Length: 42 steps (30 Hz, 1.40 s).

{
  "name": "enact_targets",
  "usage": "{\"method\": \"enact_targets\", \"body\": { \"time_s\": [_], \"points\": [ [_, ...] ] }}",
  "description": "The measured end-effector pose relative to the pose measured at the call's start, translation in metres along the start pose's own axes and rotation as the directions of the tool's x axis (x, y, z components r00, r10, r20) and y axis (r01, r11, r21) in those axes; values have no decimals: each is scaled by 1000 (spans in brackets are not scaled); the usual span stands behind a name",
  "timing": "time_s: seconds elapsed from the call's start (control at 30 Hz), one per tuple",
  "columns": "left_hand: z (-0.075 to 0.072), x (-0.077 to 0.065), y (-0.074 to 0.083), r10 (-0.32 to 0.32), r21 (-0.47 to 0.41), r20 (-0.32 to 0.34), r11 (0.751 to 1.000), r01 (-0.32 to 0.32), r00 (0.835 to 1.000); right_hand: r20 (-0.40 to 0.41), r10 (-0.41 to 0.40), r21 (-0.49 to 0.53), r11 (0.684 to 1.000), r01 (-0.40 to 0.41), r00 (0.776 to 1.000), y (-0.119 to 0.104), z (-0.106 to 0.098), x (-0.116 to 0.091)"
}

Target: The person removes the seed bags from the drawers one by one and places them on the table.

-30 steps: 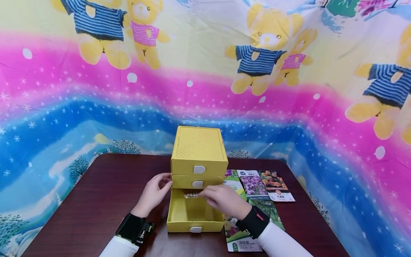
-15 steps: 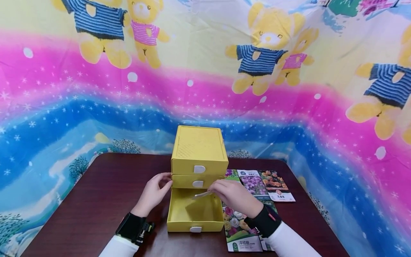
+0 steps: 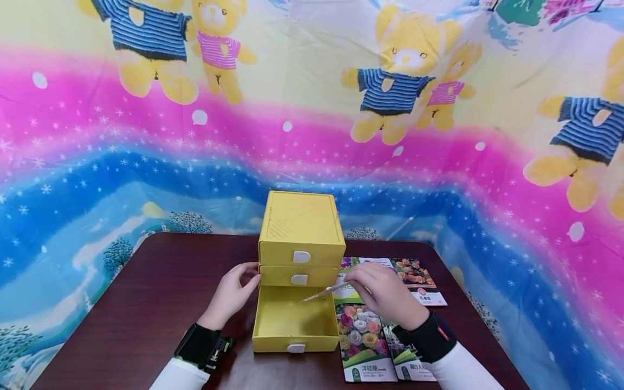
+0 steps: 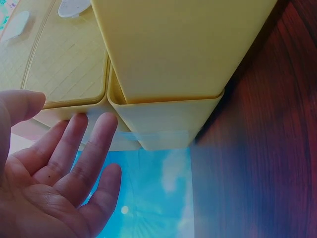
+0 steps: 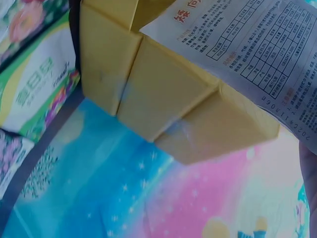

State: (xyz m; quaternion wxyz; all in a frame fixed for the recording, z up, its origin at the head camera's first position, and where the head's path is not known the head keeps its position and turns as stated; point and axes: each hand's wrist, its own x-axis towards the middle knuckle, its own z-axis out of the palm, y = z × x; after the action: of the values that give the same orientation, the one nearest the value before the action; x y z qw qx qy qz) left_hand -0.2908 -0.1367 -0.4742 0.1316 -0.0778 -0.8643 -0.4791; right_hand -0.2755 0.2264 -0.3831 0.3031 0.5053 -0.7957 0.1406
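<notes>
A yellow three-drawer box (image 3: 303, 219) stands on the table, its bottom drawer (image 3: 296, 343) pulled out. My left hand (image 3: 233, 292) is at the left side of the box; in the left wrist view its loosely extended fingertips (image 4: 104, 124) rest along the side and the thumb is by the front. My right hand (image 3: 385, 292) pinches a flat seed packet (image 3: 325, 293), seen nearly edge-on and slanting over the right side of the open drawer. In the right wrist view the packet's white back (image 5: 247, 54) shows printed text and a table.
Several flower seed packets lie right of the box, among them one with roses (image 3: 363, 336) and one with orange flowers (image 3: 413, 271). A dark wooden table (image 3: 161, 292) bears everything. Behind hangs a patterned bear cloth (image 3: 307, 108).
My right hand has moved right, drawing the seed packet out from deep in the bottom drawer toward its right edge. The left hand has stayed at the box's side.
</notes>
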Motion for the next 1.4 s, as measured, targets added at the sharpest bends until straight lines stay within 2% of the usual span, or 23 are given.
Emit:
{"method": "enact_targets", "body": {
  "time_s": [0.33,0.53,0.77,1.0,1.13,1.23,1.4],
  "points": [
    [0,-1,1,-4,-16,6,1000,4,1000,-121,-27,-29,999,24,992,22,-28,-18],
    [-1,-1,1,0,-4,4,1000,0,1000,-167,5,-71,997,-17,986,41,-42,-35],
    [-1,-1,1,9,2,2,1000,-9,1000,-161,118,-134,981,-140,980,57,-54,-62],
    [-1,-2,1,-9,-10,15,1000,9,1000,-184,216,-142,959,-244,959,64,-62,-89],
    [-2,-2,1,-10,-10,20,1000,10,1000,-196,279,-148,939,-310,940,64,-63,-106],
    [-2,-3,2,-3,-5,19,1000,3,1000,-176,358,-150,911,-384,917,64,-65,-121],
    [-1,-2,0,-2,7,15,1000,2,1000,-173,425,-174,875,-452,889,64,-65,-144]
  ]
}}
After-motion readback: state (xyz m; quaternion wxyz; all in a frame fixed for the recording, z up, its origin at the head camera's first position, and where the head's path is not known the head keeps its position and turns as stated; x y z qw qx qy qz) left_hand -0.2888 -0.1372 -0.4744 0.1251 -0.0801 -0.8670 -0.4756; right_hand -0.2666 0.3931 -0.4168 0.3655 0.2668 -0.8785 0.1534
